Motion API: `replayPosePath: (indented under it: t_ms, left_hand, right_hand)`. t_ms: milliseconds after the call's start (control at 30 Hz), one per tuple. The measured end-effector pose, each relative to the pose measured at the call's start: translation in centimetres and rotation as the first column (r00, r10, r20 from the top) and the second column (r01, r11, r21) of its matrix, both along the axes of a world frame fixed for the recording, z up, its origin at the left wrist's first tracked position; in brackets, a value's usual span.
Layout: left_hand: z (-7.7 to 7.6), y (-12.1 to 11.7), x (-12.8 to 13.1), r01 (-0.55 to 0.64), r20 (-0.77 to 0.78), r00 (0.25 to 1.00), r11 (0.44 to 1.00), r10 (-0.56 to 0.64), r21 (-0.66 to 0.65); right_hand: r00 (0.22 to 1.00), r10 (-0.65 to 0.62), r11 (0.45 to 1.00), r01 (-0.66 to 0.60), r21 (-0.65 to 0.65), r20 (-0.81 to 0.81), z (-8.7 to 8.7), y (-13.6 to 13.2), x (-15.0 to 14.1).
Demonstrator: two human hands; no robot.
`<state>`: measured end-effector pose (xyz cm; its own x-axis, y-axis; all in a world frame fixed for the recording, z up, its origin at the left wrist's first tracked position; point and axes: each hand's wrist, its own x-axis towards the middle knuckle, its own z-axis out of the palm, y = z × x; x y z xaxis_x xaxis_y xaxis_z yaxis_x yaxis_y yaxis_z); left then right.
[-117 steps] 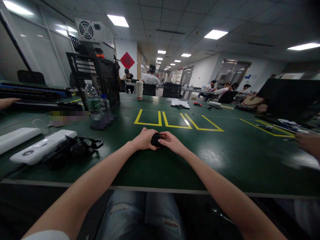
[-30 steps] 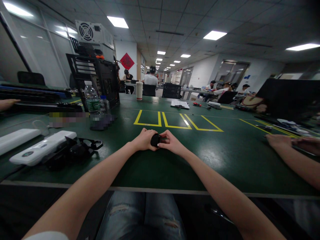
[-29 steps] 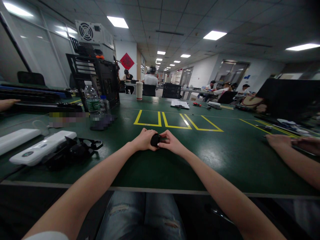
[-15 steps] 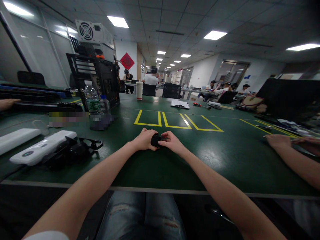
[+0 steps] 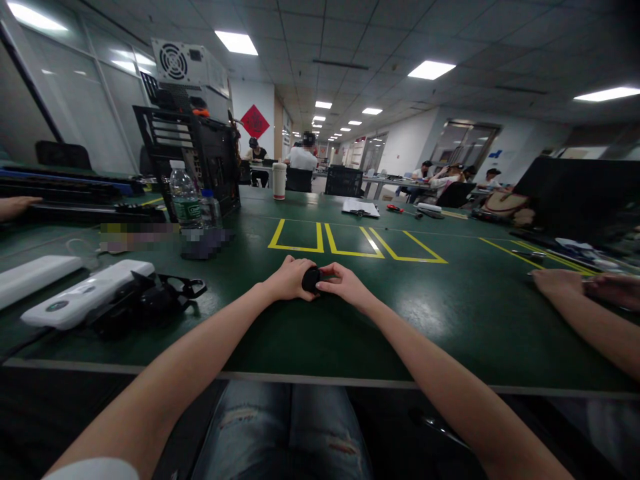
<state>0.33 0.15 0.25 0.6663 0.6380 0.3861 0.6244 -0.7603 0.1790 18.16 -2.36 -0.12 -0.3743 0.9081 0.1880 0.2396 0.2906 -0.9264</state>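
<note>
Just above the green table (image 5: pixel 310 340), a small round black object (image 5: pixel 311 279) is held between my two hands; its exact kind cannot be made out. My left hand (image 5: pixel 291 277) is closed around its left side, with the thumb along the near edge. On its right side, the fingertips and thumb of my right hand (image 5: pixel 340 281) pinch the rim. The fingers hide part of the object. Beyond my hands, yellow tape outlines (image 5: pixel 353 253) mark the tabletop.
To the left are a white power strip (image 5: pixel 90 293), black glasses-like gear (image 5: pixel 150 297), water bottles (image 5: pixel 184 197) and a computer case (image 5: pixel 215 160). A cup (image 5: pixel 279 181) and clipboard (image 5: pixel 361 208) stand farther back. At right, another person's hands (image 5: pixel 560 283) hold something thin.
The black object has turned slightly so its round face shows more. My right fingers have shifted a little against its edge; both hands stay in place.
</note>
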Motion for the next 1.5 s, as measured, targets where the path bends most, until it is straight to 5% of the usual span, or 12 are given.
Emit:
replayPosePath:
  t_ms: [967,1500]
  left_hand:
    - [-0.1,0.2,0.1,0.012,0.073,0.997,0.999,-0.010,-0.037]
    - [0.7,-0.6,0.1,0.029,0.099,0.995,0.994,-0.019,-0.108]
  right_hand:
    - [0.995,-0.054,0.998,0.050,-0.046,-0.086,-1.1,0.5,-0.9]
    - [0.984,-0.026,0.976,-0.012,-0.216,-0.174,-0.9,1.0,-1.0]
